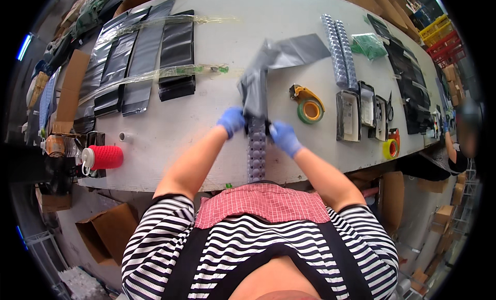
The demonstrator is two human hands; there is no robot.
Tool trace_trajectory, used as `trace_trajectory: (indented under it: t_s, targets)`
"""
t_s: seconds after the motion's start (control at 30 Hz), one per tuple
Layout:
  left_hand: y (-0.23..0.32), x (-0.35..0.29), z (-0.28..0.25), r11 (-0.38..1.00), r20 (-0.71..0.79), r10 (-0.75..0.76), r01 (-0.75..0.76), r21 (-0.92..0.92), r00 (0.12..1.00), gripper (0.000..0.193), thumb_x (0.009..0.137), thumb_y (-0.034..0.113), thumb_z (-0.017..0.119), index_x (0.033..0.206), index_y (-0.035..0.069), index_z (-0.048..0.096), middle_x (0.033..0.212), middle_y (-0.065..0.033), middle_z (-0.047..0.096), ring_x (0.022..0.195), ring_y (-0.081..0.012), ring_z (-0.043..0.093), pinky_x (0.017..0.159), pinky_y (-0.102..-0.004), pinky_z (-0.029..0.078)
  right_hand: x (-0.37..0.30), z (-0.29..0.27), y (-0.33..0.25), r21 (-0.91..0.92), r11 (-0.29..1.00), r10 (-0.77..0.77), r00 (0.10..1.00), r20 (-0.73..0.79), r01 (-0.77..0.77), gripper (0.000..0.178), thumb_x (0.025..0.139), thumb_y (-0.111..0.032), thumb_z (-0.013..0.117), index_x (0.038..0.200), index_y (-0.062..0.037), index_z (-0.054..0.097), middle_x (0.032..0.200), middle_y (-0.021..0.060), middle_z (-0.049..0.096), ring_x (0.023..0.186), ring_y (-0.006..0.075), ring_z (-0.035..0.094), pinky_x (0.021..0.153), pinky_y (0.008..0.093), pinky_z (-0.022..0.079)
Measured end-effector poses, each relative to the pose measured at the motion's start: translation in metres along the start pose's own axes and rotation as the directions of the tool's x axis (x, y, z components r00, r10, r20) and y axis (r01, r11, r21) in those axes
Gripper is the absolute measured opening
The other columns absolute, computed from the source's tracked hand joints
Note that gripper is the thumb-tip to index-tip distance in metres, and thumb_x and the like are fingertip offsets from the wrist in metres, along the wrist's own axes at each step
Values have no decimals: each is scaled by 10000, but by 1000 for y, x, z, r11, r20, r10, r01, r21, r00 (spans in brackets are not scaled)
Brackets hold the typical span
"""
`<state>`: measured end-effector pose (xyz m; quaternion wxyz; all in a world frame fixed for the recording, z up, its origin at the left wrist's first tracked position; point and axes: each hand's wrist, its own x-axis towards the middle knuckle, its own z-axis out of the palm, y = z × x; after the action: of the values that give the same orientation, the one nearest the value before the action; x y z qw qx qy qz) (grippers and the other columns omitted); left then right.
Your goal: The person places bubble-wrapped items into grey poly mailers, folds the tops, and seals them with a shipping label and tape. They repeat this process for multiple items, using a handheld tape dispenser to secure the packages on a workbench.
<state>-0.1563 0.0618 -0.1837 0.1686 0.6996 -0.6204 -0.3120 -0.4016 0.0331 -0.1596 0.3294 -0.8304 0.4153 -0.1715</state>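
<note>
In front of me a grey-purple bumpy roller (pixel 257 155) points away from my body. Its far end goes into a dark grey plastic bag (pixel 256 93), so that part is hidden. The bag's far half is bent off to the right and partly blurred. My left hand (pixel 232 121), in a blue glove, is closed on the left edge of the bag's mouth. On the other side my right hand (pixel 284 138), also gloved in blue, grips the right edge of the mouth.
Flat dark bags (pixel 177 52) lie taped down at the far left. Right of the hands are a tape dispenser (pixel 310 108), two bumpy rollers (pixel 341 52), small boxes (pixel 349 116) and more black bags (pixel 408 83). A red bottle (pixel 106 157) lies at left. A person (pixel 454 158) stands far right.
</note>
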Motion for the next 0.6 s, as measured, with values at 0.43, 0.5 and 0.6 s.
trace_trajectory:
  t_s: [0.43, 0.5, 0.6]
  targets:
    - [50, -118, 35, 887, 519, -86, 302, -348, 851, 300, 856, 121, 620, 1142, 82, 701, 988, -111, 740, 906, -227, 680, 840, -352, 519, -101, -6, 28, 195, 948, 51, 722, 690, -253, 332, 939, -276, 512, 1086, -31, 681, 991, 228, 697, 896, 356, 670, 824, 419, 514]
    - [20, -131, 69, 995, 705, 103, -65, -80, 701, 353, 822, 252, 657, 1147, 122, 700, 1034, -170, 718, 983, -323, 678, 887, -410, 513, -126, -5, 40, 273, 960, -171, 630, 757, -67, 293, 926, -230, 528, 1078, -37, 688, 1009, 213, 701, 909, 372, 662, 820, 418, 515]
    - [27, -135, 59, 992, 570, 97, -33, -122, 816, 329, 868, 352, 620, 1086, 130, 728, 1055, -179, 708, 1029, -343, 660, 925, -425, 494, -107, -14, 32, 309, 925, -359, 774, 522, 221, 174, 945, -106, 558, 1040, -62, 698, 1002, 103, 699, 951, 165, 632, 870, 307, 503]
